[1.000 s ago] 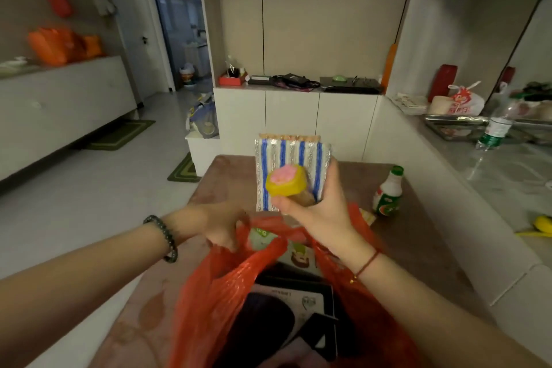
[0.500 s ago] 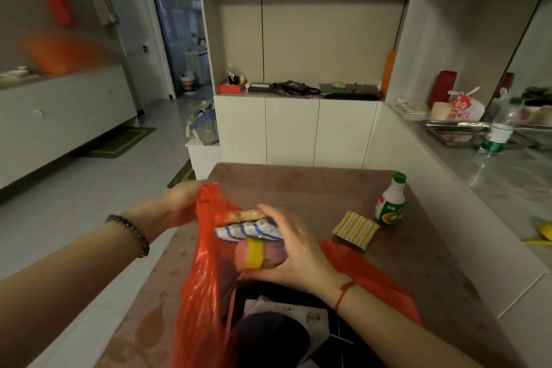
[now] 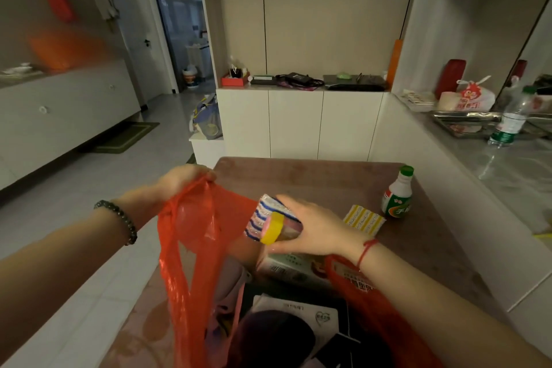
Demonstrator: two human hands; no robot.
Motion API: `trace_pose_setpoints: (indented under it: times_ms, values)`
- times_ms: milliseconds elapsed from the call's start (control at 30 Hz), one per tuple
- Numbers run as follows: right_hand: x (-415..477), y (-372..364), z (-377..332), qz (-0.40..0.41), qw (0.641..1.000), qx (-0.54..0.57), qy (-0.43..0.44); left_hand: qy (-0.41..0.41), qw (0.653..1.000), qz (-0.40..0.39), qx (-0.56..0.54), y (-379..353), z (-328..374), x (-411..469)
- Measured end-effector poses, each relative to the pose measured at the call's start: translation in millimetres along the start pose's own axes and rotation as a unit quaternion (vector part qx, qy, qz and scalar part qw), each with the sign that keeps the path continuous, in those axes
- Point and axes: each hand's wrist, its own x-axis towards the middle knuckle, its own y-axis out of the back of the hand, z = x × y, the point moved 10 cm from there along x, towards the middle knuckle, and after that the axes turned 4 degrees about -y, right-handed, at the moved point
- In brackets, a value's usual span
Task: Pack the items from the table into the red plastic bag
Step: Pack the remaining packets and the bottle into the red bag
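Observation:
The red plastic bag (image 3: 185, 248) stands open on the brown table (image 3: 313, 176). My left hand (image 3: 182, 179) grips its left handle and holds it up. Over the bag's mouth, my right hand (image 3: 313, 227) holds a blue-striped scouring pad (image 3: 263, 212) together with a small jar with a yellow and pink lid (image 3: 273, 228). Inside the bag lie a pale box (image 3: 292, 269) and a dark package with a white label (image 3: 295, 314). A yellow-striped pad (image 3: 363, 219) and a white bottle with a green cap (image 3: 398, 193) rest on the table to the right.
A grey counter (image 3: 507, 164) runs along the right with a clear water bottle (image 3: 510, 119) and a metal tray (image 3: 460, 122). White cabinets (image 3: 298, 122) stand behind the table. Tiled floor (image 3: 89, 188) lies to the left.
My right hand brought the striped pad and jar down from above the table to the bag's mouth. My left hand lifted the bag's handle higher and out to the left.

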Motion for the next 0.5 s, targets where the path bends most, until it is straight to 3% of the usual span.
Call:
trace_pose_setpoints:
  times_ms: [67, 133, 200, 333, 400, 500]
  values:
    - [-4, 10, 7, 0.016, 1.0, 0.013, -0.014, -0.008, 0.999, 0.023, 0.041, 10, 7, 1]
    - [-7, 26, 14, 0.058, 0.998, 0.026, -0.028, 0.014, 0.991, -0.011, 0.134, 10, 8, 5]
    - [-10, 41, 22, 0.101, 0.993, 0.042, -0.042, 0.015, 0.96, -0.043, 0.276, 6, 16, 3]
    - [-18, 58, 25, 0.157, 0.986, 0.015, -0.062, -0.002, 0.895, -0.049, 0.444, 2, 25, 7]
    - [-30, 71, 15, 0.227, 0.972, -0.002, -0.058, -0.027, 0.905, -0.041, 0.422, 2, 32, 5]
    - [-54, 75, -25, 0.303, 0.947, 0.098, 0.026, -0.058, 0.955, -0.026, 0.288, 16, 37, 3]
